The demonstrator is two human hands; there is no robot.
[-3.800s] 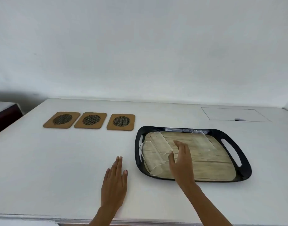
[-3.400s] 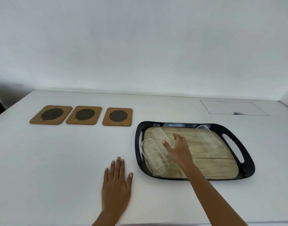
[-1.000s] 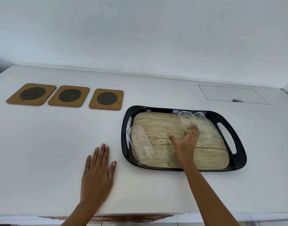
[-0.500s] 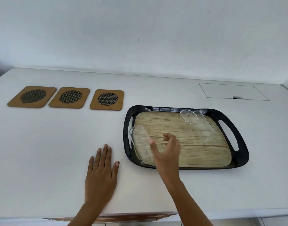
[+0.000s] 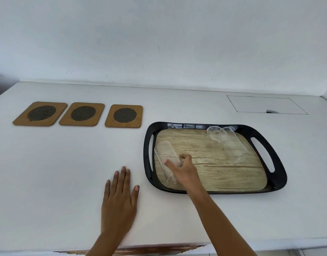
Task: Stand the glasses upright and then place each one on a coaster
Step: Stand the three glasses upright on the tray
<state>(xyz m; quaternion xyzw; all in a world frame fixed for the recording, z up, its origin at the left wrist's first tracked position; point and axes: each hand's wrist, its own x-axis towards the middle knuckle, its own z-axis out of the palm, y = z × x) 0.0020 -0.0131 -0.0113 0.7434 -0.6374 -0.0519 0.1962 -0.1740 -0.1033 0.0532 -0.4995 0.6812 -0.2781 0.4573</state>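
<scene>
A black tray (image 5: 278, 174) with a wood-pattern floor holds three clear glasses. One glass (image 5: 163, 152) lies on its side along the tray's left edge. My right hand (image 5: 184, 170) wraps its lower half, thumb on the left side and fingers over the right. A second glass (image 5: 216, 137) stands upright near the tray's back right. Just right of it, a third glass (image 5: 237, 146) lies on its side. Three wooden coasters (image 5: 41, 113) (image 5: 83, 114) (image 5: 124, 116) with dark mesh centres sit in a row at the back left, all bare. My left hand (image 5: 120, 200) rests flat on the table.
A rectangular hatch (image 5: 266, 106) is set flush in the white table at the back right. A white wall rises behind the table. The table's front edge (image 5: 140, 250) shows a worn brown patch right below my arms.
My right hand left the upright glass at the tray's back right, moved left and closed around the glass lying at the tray's left edge. My left hand stayed flat.
</scene>
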